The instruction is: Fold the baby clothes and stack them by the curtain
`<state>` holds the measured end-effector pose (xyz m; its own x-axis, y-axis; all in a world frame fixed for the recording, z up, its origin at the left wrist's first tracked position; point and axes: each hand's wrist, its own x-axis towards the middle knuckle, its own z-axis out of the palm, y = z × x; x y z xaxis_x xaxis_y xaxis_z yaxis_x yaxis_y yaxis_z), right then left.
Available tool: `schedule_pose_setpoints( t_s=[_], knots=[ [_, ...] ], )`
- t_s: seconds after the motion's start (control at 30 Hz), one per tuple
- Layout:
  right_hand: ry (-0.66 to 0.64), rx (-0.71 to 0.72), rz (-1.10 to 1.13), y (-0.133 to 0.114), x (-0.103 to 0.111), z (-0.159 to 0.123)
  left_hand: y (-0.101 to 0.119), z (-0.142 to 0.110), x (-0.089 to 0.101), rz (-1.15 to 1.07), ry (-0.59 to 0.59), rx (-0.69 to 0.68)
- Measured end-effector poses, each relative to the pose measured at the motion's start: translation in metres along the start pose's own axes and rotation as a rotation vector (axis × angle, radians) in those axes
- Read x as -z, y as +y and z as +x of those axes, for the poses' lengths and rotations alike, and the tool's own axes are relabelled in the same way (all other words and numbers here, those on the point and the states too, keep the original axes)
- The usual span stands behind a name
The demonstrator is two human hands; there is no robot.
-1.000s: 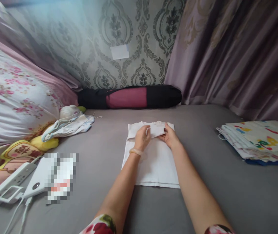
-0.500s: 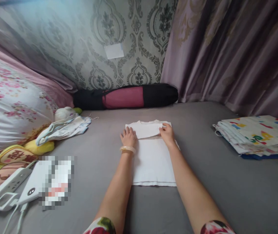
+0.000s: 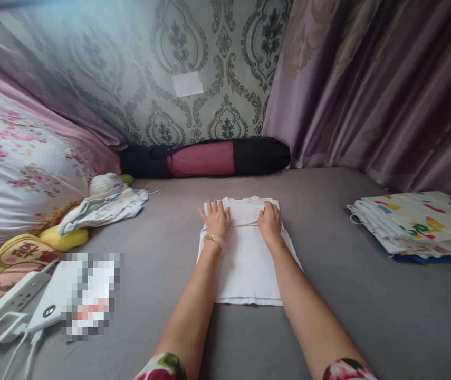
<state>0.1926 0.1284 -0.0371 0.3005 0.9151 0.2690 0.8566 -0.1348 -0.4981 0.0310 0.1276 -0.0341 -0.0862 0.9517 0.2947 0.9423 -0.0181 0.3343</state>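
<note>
A small white shirt (image 3: 249, 269) lies flat on the grey bed sheet, its neckline at the far end and its hem towards me. Across its upper part lies a folded-over strip of the same cloth, probably a sleeve. My left hand (image 3: 216, 219) rests open on the upper left of the shirt, palm down with fingers spread, a pale bangle at the wrist. At the upper right, my right hand (image 3: 270, 221) has its fingers curled and closed on the end of the folded strip. Its fingertips are partly hidden.
Folded patterned cloths (image 3: 419, 221) are stacked at the right. On the left lie a crumpled light garment (image 3: 108, 208), a power strip (image 3: 15, 298) and a white device (image 3: 61, 290) with cables. A long black and maroon bag (image 3: 201, 159) lies along the wall.
My left hand has slid slightly right on the cloth. My right hand has lowered the end of the strip onto the shirt, its fingers now curled more over it.
</note>
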Motion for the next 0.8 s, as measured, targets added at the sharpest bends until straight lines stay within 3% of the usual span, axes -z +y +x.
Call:
schedule_pose_setpoints(
  t_s=[0.13, 0.3, 0.5, 0.8],
  knots=[
    [-0.002, 0.206, -0.091, -0.008, -0.006, -0.008, 0.013, -0.002, -0.011, 0.028, -0.096, -0.142],
    [-0.176, 0.389, -0.162, -0.021, -0.015, -0.018, 0.014, -0.002, -0.020, 0.076, -0.278, -0.131],
    [-0.278, 0.374, -0.209, -0.023, -0.017, -0.020, 0.009, -0.001, -0.020, 0.103, -0.326, -0.151],
    [-0.308, 0.359, -0.237, -0.024, -0.016, -0.020, 0.008, 0.000, -0.015, 0.078, -0.345, -0.142]
  ],
)
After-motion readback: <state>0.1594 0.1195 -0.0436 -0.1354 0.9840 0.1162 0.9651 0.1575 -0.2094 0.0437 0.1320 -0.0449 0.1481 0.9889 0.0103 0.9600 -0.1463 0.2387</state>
